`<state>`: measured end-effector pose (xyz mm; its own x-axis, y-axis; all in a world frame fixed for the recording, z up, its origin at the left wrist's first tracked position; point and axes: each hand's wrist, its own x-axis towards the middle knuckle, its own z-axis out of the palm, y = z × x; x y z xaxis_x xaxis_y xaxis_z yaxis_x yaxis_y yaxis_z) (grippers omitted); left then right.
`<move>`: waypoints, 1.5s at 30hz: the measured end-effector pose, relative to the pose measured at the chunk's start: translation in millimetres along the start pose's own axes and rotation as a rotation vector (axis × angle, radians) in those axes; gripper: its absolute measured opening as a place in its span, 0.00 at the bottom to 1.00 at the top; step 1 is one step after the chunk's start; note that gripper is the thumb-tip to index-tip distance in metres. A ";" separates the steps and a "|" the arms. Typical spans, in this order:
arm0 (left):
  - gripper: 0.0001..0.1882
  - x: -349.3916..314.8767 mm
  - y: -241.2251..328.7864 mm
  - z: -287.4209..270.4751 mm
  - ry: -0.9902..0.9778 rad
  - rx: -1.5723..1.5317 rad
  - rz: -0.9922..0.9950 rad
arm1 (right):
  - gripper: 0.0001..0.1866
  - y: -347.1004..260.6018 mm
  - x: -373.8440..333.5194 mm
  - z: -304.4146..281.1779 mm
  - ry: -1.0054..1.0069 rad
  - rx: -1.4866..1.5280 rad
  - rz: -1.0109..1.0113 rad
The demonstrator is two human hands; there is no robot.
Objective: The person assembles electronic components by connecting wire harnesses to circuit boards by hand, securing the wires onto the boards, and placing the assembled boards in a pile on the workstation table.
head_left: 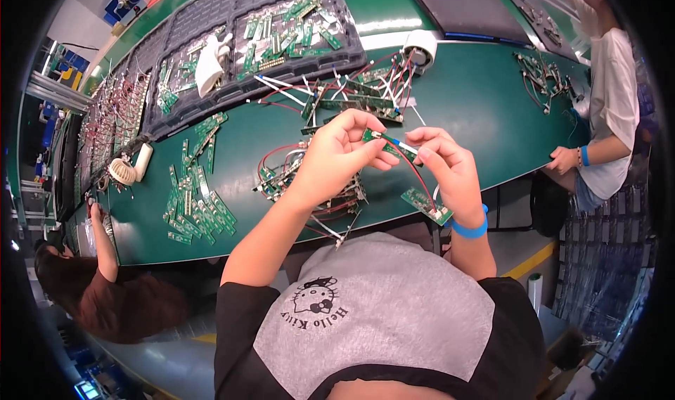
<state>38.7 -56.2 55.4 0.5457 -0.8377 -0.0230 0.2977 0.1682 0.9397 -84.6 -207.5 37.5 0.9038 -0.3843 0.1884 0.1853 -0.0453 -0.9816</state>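
Note:
Above the near part of the green table, my left hand [341, 154] pinches one end of a narrow green circuit board [370, 137] at its white connector. My right hand [452, 171] is closed at the other end, its fingertips on the board and the wires. A wire bundle with a blue and white sleeve [404, 145] runs between my hands. Red wires drop from there to a second green circuit board [425, 204], which hangs below my right fingers. Beneath my left hand lies a heap of wired boards [281, 171], partly hidden by my forearm.
Loose green boards [197, 203] lie at left on the table [478, 84]. Behind them stands a dark tray [278, 68] of boards, a white glove [211, 66] on it. More wired boards [362, 98] and a white roll-shaped object [420, 50] sit ahead. Co-workers [610, 84] are at both sides.

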 end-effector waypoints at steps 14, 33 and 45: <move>0.08 -1.4 -3.7 3.1 0.010 -0.047 -0.082 | 0.07 4.3 -3.5 1.7 -0.068 0.067 0.135; 0.08 -2.1 -4.0 2.7 -0.003 -0.010 -0.067 | 0.07 6.0 -2.1 2.4 -0.075 0.043 0.119; 0.06 -27.0 -10.3 -1.9 0.115 0.327 0.135 | 0.05 4.0 0.3 15.4 -0.278 0.035 0.039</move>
<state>22.4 -34.4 45.7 0.6528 -0.7524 0.0881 -0.0387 0.0830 0.9958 -77.7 -193.5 34.2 0.9808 -0.1173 0.1560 0.1570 -0.0013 -0.9876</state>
